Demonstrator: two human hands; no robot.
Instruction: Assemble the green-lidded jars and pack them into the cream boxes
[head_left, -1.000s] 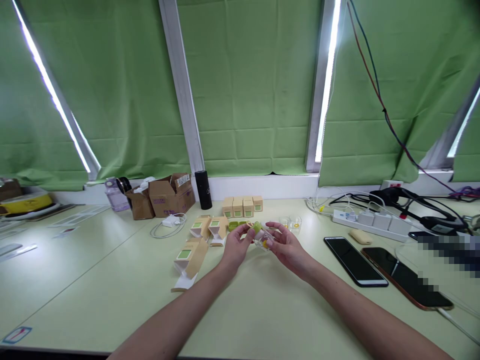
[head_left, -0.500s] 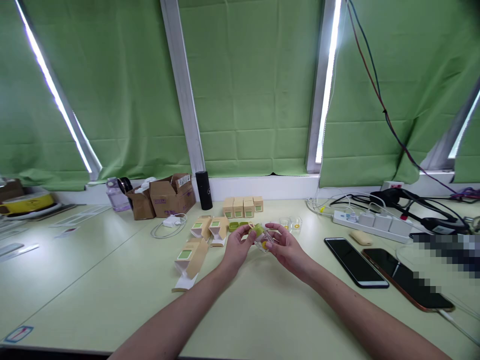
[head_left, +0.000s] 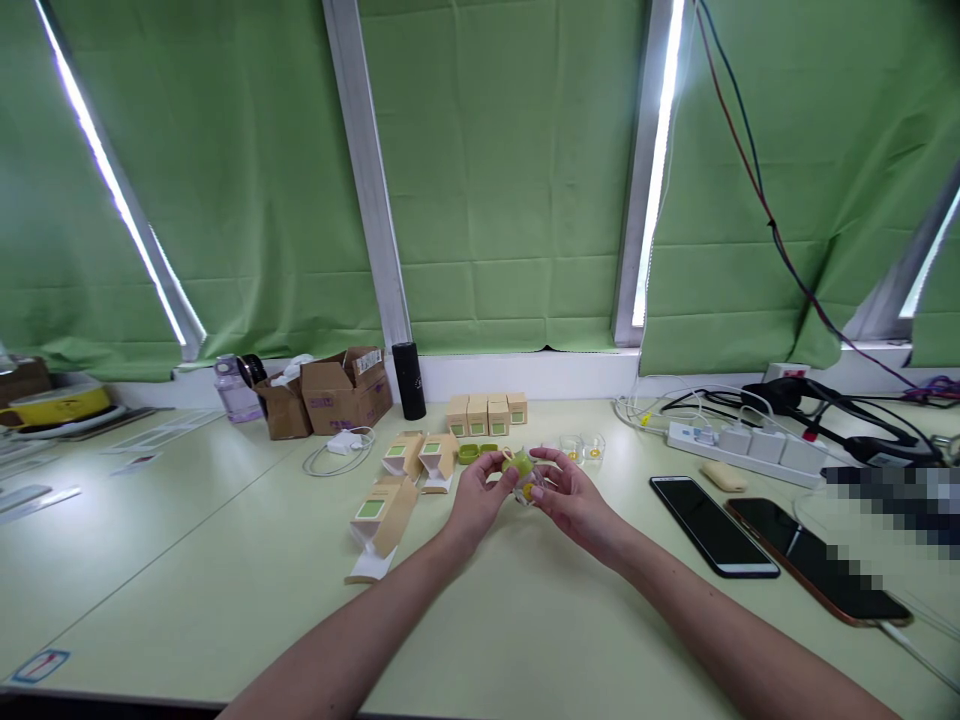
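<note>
My left hand [head_left: 481, 493] pinches a small light-green piece [head_left: 519, 464] with a pale loop at its top. In my right hand [head_left: 572, 492] the fingers grip a small clear cup [head_left: 538, 481] with a yellow spot at its bottom. The green piece is at the cup's mouth; my fingers partly hide how far in it sits. Just beyond my hands are two more clear cups [head_left: 571, 448] with yellow spots. Two olive-green small containers [head_left: 469, 453] stand behind my left hand.
Opened small cardboard boxes [head_left: 386, 512] lie left of my hands, and several closed ones [head_left: 478, 414] stand behind. A black bottle [head_left: 407, 381] and brown carton [head_left: 346, 389] are farther back. On the right are two phones [head_left: 712, 525], a power strip [head_left: 750, 446] and cables.
The green piece and the clear cup have come closer together and turned slightly more upright between my fingers. Both hands stay in nearly the same place.
</note>
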